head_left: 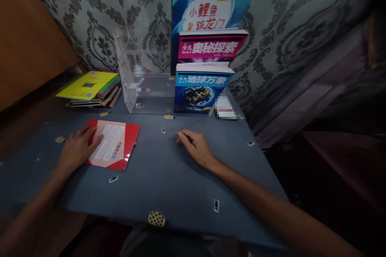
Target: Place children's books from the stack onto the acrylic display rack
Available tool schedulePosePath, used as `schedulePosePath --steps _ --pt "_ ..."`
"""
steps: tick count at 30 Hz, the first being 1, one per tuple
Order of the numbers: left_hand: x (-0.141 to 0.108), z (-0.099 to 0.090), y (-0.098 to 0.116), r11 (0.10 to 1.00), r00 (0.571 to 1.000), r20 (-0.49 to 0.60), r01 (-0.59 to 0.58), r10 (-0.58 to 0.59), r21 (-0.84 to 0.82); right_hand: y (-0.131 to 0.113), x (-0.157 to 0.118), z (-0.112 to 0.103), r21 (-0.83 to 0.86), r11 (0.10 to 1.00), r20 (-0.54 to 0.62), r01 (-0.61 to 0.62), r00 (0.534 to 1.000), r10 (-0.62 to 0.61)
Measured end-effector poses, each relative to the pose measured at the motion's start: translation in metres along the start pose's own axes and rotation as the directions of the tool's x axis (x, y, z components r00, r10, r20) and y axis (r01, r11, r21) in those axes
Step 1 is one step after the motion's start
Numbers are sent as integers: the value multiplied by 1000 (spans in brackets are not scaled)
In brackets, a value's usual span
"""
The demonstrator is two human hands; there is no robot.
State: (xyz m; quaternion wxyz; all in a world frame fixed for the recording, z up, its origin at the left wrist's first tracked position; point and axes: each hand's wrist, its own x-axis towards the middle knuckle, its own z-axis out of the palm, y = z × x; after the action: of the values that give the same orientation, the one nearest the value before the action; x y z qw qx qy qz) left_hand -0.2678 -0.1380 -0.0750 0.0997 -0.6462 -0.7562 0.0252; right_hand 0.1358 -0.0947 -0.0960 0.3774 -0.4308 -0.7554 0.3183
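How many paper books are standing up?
3: a tall teal paperback at the back, a magenta paperback in the middle, and a blue paperback with Earth on its cover in front. More could be hidden behind them.

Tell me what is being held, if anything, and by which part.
The left hand lies over the left edge of the red book; whether it grips or only rests there cannot be told. The right hand holds nothing.

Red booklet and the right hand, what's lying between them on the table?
Nothing lies between the red booklet and right hand; the head view shows only the patterned table surface.
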Motion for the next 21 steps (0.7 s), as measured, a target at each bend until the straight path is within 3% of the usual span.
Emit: schedulePosePath --steps 6,10,13,16,19,21 --pt "-15 -15 41 997 999 17 -50 49 57 12 -7 -20 -16 998 -149 -58 987 55" --pt "-23 -30 79 996 995 42 -88 87 30 7 -9 -23 -131 990 -201 51 977 -77" --pt "-28 -45 111 992 989 90 -123 120 30 -2 -14 -21 -328 903 -116 277 937 -330" --pt "-32 -61 141 975 968 137 -218 210 46 -14 -20 -17 -454 741 37 495 841 -540" --pt "-34 -72 167 955 945 171 -291 279 48 -24 -25 -11 -464 647 133 605 770 -624" --pt "-35 -74 181 941 930 172 -336 326 34 -27 -26 -10 -461 636 164 619 764 -624"
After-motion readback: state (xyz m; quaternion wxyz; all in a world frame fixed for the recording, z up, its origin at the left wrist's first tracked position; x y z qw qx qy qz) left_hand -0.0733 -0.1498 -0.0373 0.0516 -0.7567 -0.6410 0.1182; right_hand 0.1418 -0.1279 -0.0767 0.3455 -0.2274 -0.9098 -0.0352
